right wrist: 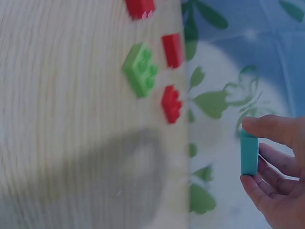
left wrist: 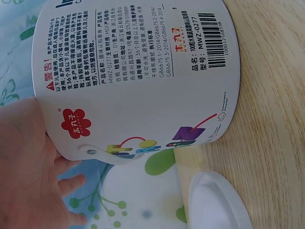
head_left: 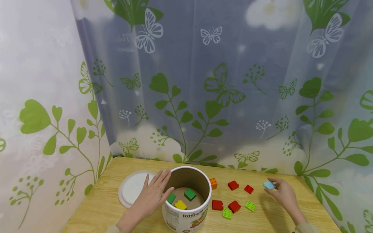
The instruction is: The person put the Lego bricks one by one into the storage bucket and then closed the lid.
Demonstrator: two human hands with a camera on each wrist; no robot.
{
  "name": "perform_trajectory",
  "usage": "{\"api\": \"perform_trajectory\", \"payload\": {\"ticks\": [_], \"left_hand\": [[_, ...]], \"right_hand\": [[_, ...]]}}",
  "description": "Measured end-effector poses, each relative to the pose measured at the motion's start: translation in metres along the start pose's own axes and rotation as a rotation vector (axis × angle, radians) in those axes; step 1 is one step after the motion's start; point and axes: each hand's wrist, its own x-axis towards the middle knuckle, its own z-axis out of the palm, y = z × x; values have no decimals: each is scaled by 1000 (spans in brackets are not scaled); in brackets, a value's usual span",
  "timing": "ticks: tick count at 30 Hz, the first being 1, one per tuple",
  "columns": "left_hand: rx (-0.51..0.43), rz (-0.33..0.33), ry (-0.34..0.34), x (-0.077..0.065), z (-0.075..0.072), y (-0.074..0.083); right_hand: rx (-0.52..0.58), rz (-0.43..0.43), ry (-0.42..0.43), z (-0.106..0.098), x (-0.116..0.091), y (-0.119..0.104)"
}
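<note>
My right hand pinches a light blue toy brick between thumb and fingers, held above the right side of the table. The same brick shows edge-on in the right wrist view. My left hand rests against the left rim of a round white bucket, its fingers straight. Inside the bucket lie a yellow brick and two green bricks. Between the bucket and my right hand are several red bricks, two lime green bricks and an orange brick.
Left of the bucket, partly behind my left hand, a round white lid lies on the wooden table. A curtain printed with leaves and butterflies hangs along the back and sides of the table.
</note>
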Motion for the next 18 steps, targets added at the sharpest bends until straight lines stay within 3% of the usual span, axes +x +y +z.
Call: {"api": "perform_trajectory", "payload": {"ticks": [8,18], "left_hand": [[-3,0,6,0,-2,1],[-29,3,10,0,-1,1]], "right_hand": [[28,-61,13,-10,-10,-34],[52,-140,67,-12,-18,-57]]}}
